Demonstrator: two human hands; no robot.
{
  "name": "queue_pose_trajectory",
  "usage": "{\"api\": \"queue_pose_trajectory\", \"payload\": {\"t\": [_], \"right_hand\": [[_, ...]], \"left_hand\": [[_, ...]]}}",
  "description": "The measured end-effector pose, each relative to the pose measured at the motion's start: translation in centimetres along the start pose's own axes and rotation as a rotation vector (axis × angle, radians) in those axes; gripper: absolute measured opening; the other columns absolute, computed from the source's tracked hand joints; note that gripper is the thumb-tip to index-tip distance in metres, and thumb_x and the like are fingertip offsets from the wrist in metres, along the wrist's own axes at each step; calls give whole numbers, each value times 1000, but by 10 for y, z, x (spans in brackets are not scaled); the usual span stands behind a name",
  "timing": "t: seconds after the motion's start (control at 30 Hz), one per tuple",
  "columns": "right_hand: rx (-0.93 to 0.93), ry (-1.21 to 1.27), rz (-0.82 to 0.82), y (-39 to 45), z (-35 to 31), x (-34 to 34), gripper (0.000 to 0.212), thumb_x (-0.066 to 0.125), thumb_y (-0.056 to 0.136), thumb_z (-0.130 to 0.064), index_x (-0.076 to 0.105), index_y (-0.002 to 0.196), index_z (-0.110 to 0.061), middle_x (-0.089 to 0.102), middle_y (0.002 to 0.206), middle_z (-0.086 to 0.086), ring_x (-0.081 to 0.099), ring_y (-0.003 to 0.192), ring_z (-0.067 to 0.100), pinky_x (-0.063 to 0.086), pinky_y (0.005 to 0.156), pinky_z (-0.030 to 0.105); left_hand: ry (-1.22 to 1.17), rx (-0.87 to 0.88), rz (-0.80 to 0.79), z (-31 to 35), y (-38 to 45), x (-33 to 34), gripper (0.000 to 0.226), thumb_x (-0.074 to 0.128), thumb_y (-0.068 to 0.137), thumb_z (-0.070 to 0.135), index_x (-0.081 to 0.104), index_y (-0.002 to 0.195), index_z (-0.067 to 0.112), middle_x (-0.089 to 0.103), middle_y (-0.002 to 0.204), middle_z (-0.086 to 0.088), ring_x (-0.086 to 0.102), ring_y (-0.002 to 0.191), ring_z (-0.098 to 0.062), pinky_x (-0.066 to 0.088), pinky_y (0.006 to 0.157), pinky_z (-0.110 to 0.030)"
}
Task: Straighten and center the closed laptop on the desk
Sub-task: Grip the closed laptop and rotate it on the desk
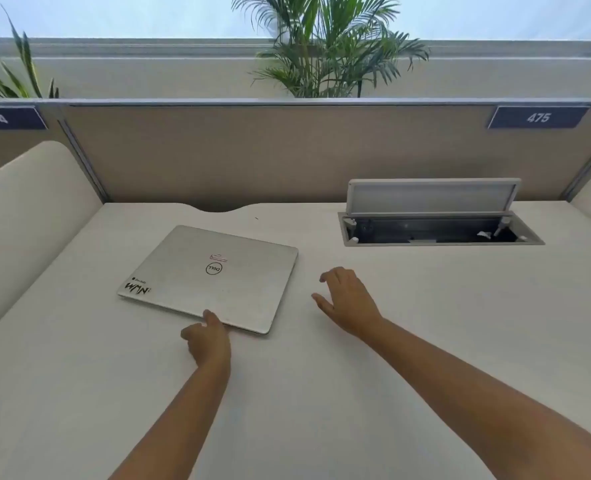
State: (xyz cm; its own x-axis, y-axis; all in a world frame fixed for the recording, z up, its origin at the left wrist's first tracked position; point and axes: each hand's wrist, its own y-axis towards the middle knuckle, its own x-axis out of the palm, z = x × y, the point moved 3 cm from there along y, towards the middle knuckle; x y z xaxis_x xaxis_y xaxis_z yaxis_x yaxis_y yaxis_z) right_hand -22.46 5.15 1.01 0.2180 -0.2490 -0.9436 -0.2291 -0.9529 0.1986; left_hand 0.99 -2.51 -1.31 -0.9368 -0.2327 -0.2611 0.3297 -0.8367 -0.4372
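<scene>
Closed silver laptop (214,275) left of frame centre, skewed on white desk (391,358), left hand (207,337) fingers curled, thumb pressing its near edge, right hand (347,301) open, spread above desk just right of laptop, holding nothing, open cable box (436,223) upper right, label 475 (538,117).

Laptops: one, a closed silver laptop (214,275)
Hands: two, a left hand (207,337) and a right hand (347,299)
Desks: one white desk (304,393)
Cable boxes: one, its cable box lid (432,195) raised
Number plates: two, plate 474 (8,118) and plate 475 (538,117)
Plants: two, a palm (328,46) and a left plant (13,71)
</scene>
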Motion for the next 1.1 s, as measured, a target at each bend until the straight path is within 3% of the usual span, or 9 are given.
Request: {"api": "queue_pose_trajectory", "payload": {"t": [0.1,0.2,0.3,0.43,0.63,0.87,1.1], "right_hand": [[-17,79,-71,40,-15,9,41,49,93,-36,46,125,-10,49,127,10,43,117,26,39,95,33],[5,124,-107,78,-28,14,41,49,93,-34,45,126,-9,47,129,11,40,120,27,40,95,36],[-5,115,-121,110,-34,20,41,50,93,-33,44,126,-8,46,130,12,39,121,27,41,94,38],[-7,98,-178,147,-37,35,43,50,93,-34,43,127,-10,44,132,12,37,125,27,43,95,41],[62,132,-332,183,-43,63,44,49,92,-43,47,122,-12,50,128,10,45,120,28,41,92,39],[136,167,-504,202,-40,78,62,56,82,-58,52,117,-6,53,122,16,50,111,33,41,91,38],[104,164,-637,213,-35,81,63,55,81,-61,53,111,-6,55,118,13,53,101,28,42,86,38]], "left_hand": [[-89,-87,3,13,27,-5,49,46,92,33,38,120,-6,58,114,-28,63,88,-39,53,84,-49],[-155,-132,-65,13,53,-6,44,44,93,31,47,114,-8,60,96,-24,62,58,-31,58,58,-39],[-154,-93,-72,7,65,-12,39,38,95,26,54,97,-9,61,88,-23,63,41,-21,52,35,-23],[-222,-67,-70,-2,74,-15,31,37,93,19,54,94,-8,63,84,-22,64,56,-25,51,36,-21],[-219,-59,-74,-1,79,-19,35,43,95,24,51,68,4,62,67,-16,64,42,-18,51,35,-22],[-184,-26,-67,-2,86,-20,33,52,91,29,55,70,4,65,64,-18,65,39,-18,49,34,-22],[-80,70,-4,-4,86,-17,40,51,91,34,59,67,2,67,57,-13,66,41,-17,50,47,-27]]}}
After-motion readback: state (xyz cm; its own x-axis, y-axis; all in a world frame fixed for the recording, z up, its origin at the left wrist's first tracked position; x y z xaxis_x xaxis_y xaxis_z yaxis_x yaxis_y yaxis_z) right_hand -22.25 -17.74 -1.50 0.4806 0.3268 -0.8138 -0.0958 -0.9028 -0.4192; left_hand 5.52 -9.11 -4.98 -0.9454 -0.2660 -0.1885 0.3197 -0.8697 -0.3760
